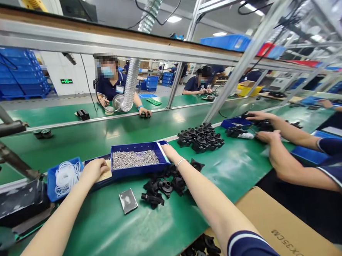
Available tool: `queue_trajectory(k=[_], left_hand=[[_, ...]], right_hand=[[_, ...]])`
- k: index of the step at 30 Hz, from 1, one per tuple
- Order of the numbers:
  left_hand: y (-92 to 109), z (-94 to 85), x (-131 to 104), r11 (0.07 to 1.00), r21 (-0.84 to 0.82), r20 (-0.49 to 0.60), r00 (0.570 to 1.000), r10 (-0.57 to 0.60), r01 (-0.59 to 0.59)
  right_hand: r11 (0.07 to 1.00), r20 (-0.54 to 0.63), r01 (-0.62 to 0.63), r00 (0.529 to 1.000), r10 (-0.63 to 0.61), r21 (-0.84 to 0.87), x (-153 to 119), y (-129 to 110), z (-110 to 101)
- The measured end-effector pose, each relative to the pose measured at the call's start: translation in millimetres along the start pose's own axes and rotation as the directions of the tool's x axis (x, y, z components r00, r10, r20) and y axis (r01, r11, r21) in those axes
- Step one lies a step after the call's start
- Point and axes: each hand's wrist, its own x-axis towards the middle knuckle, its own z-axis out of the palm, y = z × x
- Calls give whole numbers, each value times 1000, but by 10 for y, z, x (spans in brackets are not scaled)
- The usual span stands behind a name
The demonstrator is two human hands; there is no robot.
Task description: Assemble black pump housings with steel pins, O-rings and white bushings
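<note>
My left hand (95, 171) reaches into a small blue bin of pale little parts (106, 173), its fingertips hidden among them. At the right end of a blue bin full of metal screws (135, 158) is my right hand (169, 151), with its fingers mostly hidden behind the wrist and bin wall. Coiled white rings (67, 177) fill another blue bin at the left. Black plastic housings (165, 186) lie loose below my right wrist. A small grey-white block (128, 201) rests on the green table (131, 238).
Grouped black housings (200, 137) stand beyond my right forearm. A co-worker's hands (265, 126) handle parts at the right. An open cardboard box (269, 222) is below the table edge. Metal posts (237, 70) rise behind, and a dark box (19, 203) sits left.
</note>
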Motion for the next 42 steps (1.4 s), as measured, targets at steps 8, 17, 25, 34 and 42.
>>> queue_trajectory(k=[8,17,25,34,42], left_hand=[[240,-205,-489,932,-362,-203,978,-59,-19],[403,286,-1916,147,-827,526,839,-141,543],[298,625,-2116,6,-777,627,776,-68,629],[342,649,-2183,-47,-793,609,790,-67,608],[453,692,-2185,-31,-786,617,778,-120,618]], right_hand=[[829,-476,102,854,211,550,-306,60,-175],[206,-112,121,992,-55,971,-2365,-665,116],[34,55,-49,983,-175,998,-2978,-1219,811],[243,-192,222,971,-140,944,-3048,-1383,695],[485,-408,465,885,-226,740,-3066,-1360,735]])
